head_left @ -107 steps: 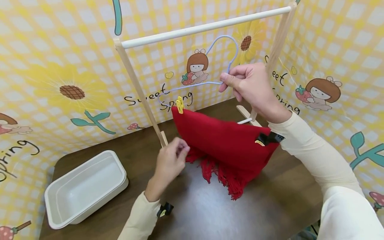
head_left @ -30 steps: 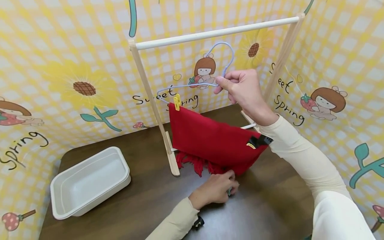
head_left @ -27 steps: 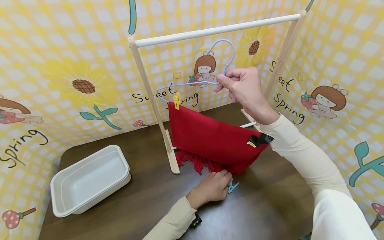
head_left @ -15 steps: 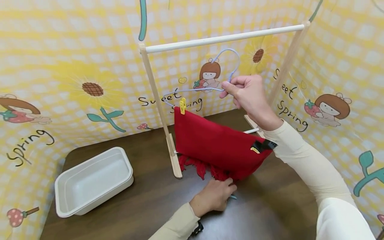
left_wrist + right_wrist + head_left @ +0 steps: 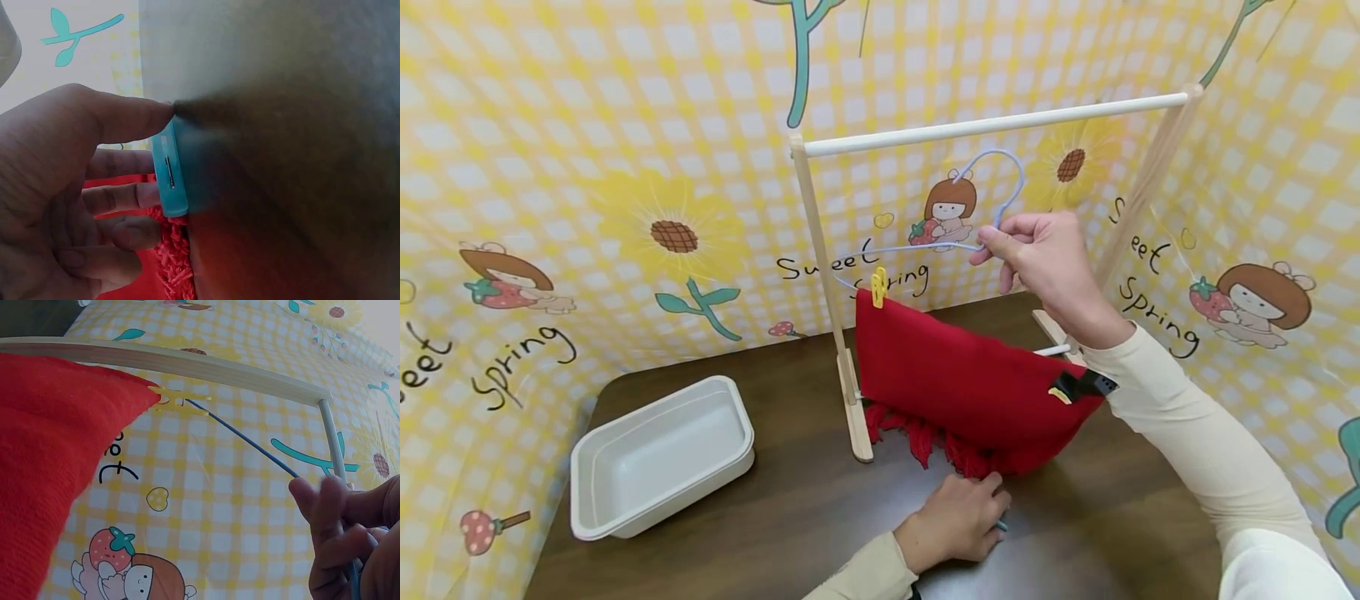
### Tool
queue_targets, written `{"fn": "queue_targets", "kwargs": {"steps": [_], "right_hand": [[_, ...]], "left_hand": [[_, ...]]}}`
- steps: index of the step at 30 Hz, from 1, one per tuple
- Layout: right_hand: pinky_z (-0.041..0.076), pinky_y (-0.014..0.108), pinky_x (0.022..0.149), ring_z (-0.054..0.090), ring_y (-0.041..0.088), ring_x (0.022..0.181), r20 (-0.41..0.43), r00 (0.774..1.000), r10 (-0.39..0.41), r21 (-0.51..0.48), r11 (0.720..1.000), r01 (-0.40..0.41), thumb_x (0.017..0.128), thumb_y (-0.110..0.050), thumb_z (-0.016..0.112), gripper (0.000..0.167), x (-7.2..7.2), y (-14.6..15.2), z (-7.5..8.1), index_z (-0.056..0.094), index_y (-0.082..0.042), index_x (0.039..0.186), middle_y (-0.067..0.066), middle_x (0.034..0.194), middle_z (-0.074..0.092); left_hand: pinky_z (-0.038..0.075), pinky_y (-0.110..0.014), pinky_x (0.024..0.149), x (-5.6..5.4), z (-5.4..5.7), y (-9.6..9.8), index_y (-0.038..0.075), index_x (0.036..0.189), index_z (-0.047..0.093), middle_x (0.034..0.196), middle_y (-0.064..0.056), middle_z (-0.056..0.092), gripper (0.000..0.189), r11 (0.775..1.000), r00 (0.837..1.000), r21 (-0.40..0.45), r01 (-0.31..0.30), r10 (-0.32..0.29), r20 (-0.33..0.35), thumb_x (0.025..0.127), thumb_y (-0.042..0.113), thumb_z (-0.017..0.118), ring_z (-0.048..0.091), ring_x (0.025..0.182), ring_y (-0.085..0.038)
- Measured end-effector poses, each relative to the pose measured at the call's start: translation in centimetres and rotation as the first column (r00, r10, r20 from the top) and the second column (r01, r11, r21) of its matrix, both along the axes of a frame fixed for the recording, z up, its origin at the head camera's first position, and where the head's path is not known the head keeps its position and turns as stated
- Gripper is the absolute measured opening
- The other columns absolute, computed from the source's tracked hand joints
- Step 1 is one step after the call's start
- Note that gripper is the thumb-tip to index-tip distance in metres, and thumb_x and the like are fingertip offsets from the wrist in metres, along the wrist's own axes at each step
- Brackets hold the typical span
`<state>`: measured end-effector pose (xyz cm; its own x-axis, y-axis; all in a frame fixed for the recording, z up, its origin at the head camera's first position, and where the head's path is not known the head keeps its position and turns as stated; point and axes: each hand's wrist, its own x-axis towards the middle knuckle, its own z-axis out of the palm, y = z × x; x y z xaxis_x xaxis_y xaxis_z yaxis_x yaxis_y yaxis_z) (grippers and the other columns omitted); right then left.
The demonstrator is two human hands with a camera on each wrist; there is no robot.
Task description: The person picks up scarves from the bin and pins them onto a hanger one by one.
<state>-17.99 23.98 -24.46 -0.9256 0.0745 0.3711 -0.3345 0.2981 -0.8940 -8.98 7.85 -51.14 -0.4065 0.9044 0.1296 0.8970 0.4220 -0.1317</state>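
Note:
My right hand pinches a thin lilac wire hanger below its hook and holds it up in front of the rack. From the hanger hangs a folded red scarf with fringe; a yellow clothespin clips its left corner. The scarf slopes down to the right, and its fringe reaches near the tabletop. At the table surface, just in front of the fringe, my left hand has its thumb and fingers around a teal clothespin. In the head view that hand hides most of the clothespin.
A wooden rack with a white top bar stands behind the scarf, its left foot on the dark wooden table. A white rectangular tub sits at the left. Patterned yellow checked cloth backs the table.
My left hand has moved from beside the scarf's left part down to the table and taken the teal clothespin there. My right hand still holds the hanger; the head view has shifted.

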Motion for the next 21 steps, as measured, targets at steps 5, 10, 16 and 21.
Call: {"fn": "queue_targets", "kwargs": {"steps": [5,10,16,21], "right_hand": [[0.042,0.019,0.041,0.069,0.016,0.052,-0.004,1.0,0.0,-0.01,1.0,0.0,0.096,-0.017,0.071,0.026,0.2,0.2,0.0,0.075,0.005,0.084,-0.002,0.074,0.077],[0.055,0.023,0.055,0.075,0.012,0.065,-0.014,1.0,0.01,-0.008,1.0,-0.01,0.095,-0.015,0.072,0.024,0.5,0.5,-0.2,0.077,0.008,0.092,-0.004,0.074,0.077],[0.058,0.023,0.06,0.075,0.009,0.069,-0.023,0.999,0.028,0.008,1.0,-0.028,0.094,-0.012,0.072,0.027,0.6,0.9,-0.2,0.074,0.015,0.097,-0.007,0.073,0.077],[0.059,0.024,0.06,0.075,0.01,0.068,-0.023,0.999,0.024,-0.001,1.0,-0.024,0.094,-0.011,0.072,0.026,0.6,1.1,-0.1,0.074,0.014,0.096,-0.006,0.073,0.077]], "left_hand": [[0.047,-0.026,0.05,0.1,-0.2,0.2,0.027,0.094,0.066,0.094,0.01,0.06,0.027,1.0,0.998,-0.004,0.005,-0.005,-0.058,0.087,0.051,0.073,0.059,0.07,-0.003],[0.046,-0.027,0.049,0.3,-0.2,0.5,0.027,0.092,0.066,0.091,0.01,0.062,0.025,1.0,0.994,-0.023,0.02,-0.023,-0.107,0.086,0.049,0.075,0.061,0.07,-0.007],[0.043,-0.027,0.046,0.2,-0.3,0.7,0.028,0.086,0.065,0.088,0.011,0.06,0.023,0.998,0.981,-0.016,0.057,-0.059,-0.187,0.082,0.047,0.077,0.059,0.065,-0.008],[0.043,-0.026,0.043,0.1,-0.3,0.9,0.027,0.081,0.066,0.087,0.011,0.059,0.014,0.992,0.968,0.028,0.12,-0.111,-0.224,0.081,0.037,0.076,0.057,0.063,-0.008]]}}
